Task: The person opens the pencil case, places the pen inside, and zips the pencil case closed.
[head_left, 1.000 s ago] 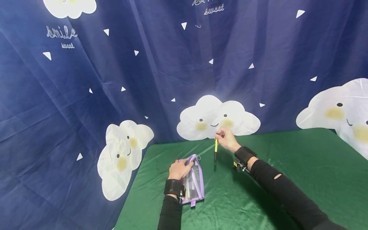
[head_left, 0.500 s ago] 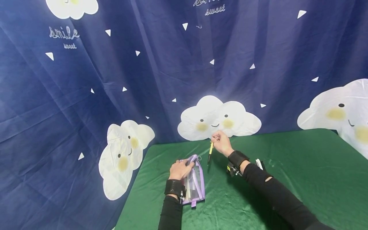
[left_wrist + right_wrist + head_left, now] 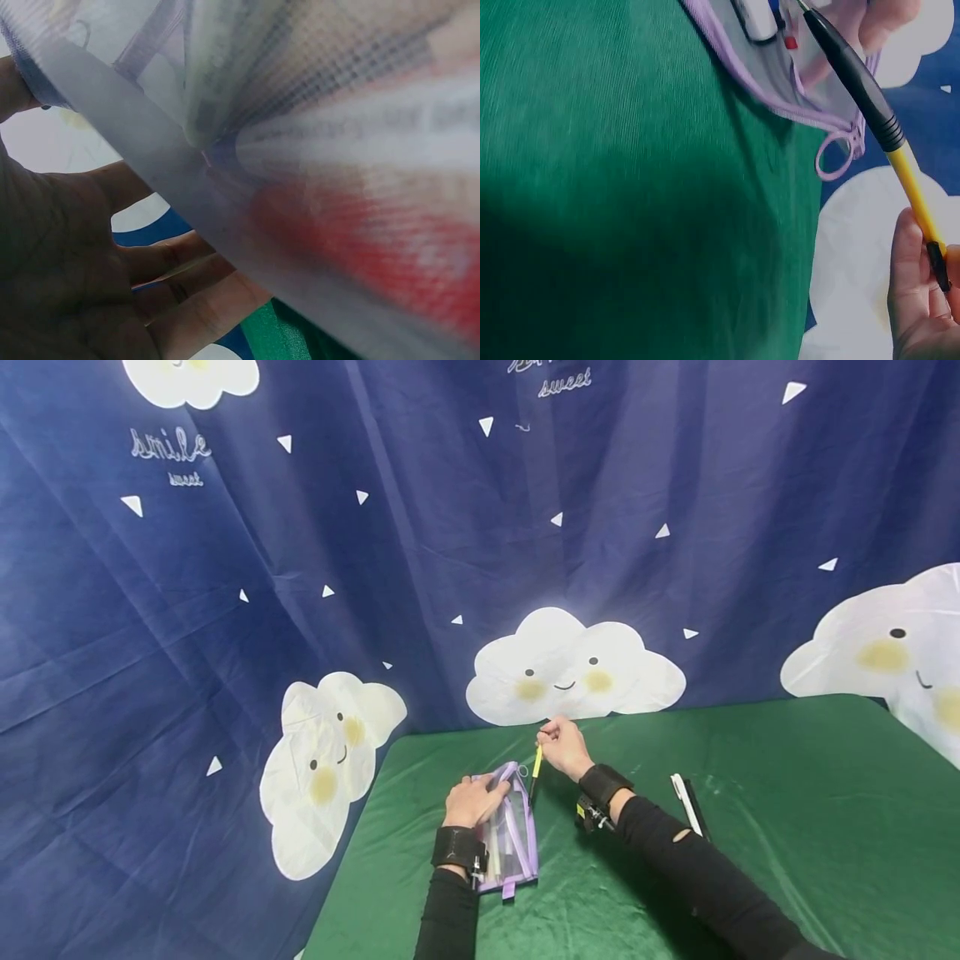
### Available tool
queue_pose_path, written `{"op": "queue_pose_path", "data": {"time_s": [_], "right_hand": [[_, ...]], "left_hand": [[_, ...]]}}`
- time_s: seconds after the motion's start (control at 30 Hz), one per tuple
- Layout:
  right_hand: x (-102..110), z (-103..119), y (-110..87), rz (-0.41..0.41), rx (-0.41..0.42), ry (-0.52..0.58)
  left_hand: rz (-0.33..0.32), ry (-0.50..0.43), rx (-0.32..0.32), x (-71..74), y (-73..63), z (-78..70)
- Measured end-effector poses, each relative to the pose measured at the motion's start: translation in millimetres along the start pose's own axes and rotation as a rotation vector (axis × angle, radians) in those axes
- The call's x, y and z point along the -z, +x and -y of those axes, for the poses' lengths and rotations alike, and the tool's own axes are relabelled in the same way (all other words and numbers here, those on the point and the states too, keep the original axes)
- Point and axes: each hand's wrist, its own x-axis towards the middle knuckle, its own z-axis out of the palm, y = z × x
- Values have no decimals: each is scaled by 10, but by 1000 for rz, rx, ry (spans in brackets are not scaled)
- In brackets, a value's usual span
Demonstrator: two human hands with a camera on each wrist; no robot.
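A see-through mesh pencil case point(image 3: 522, 843) with purple trim lies on the green cloth, pens inside. My left hand point(image 3: 468, 802) grips its left side, thumb over the mesh; in the left wrist view the fingers point(image 3: 187, 262) run behind the case's edge. Between thumb and fingers, my right hand point(image 3: 566, 747) pinches a yellow and black pen point(image 3: 862, 90) by its clip end. The pen slants tip down, and its tip overlaps the case's opening near the zip ring point(image 3: 834, 159) in the right wrist view.
To the right, a white pen point(image 3: 684, 797) and a dark pen point(image 3: 697, 806) lie side by side, partly behind the right sleeve. A blue curtain point(image 3: 420, 527) with clouds hangs along the back edge of the green-covered table point(image 3: 795, 793).
My right hand has moved left and down with the yellow and black pen, bringing its tip to the case. The white and dark pens have come into sight. The left hand stays put.
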Motion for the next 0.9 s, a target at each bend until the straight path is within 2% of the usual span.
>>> {"op": "queue_pose_path", "data": {"time_s": [0.17, 0.47, 0.7, 0.9], "right_hand": [[-130, -6, -52, 1, -29, 34], [-373, -39, -238, 50, -77, 69], [-487, -55, -341, 55, -181, 94], [-570, -35, -442, 81, -211, 153]], "left_hand": [[-2, -7, -1, 4, 9, -4], [18, -12, 11, 12, 5, 3], [27, -15, 11, 19, 15, 2], [33, -18, 10, 23, 2, 5]]}}
